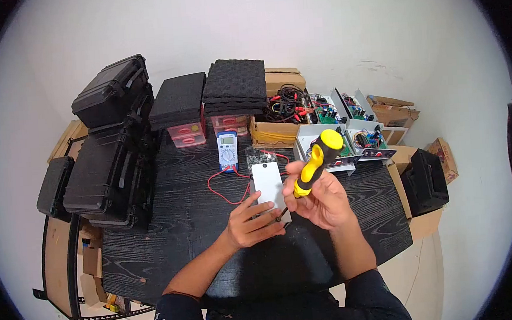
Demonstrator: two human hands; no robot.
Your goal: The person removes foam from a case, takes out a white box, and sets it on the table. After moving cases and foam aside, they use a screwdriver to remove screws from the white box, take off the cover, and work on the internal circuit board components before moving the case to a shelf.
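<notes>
A yellow and black screwdriver (312, 171) is in my right hand (324, 200), held by the fingers near the lower end of its handle. Its shaft slants down to the near end of a white rectangular box (267, 183); the exact contact at the tip is hard to make out. My left hand (252, 222) lies with its fingers over the near part of that box, gripping it on the table. A dark round spot shows at the box's far end. Just beyond lies a clear plastic piece (260, 155). A blue and white multimeter (228, 152) with red leads stands to the left.
Black hard cases (112, 163) are stacked at the left. Dark foam sheets (233, 82) rest on red drawer units (187, 133) at the back. Cables fill a cardboard box (275, 134). Open metal housings with circuit boards (327, 114) sit back right on the black table (178, 223).
</notes>
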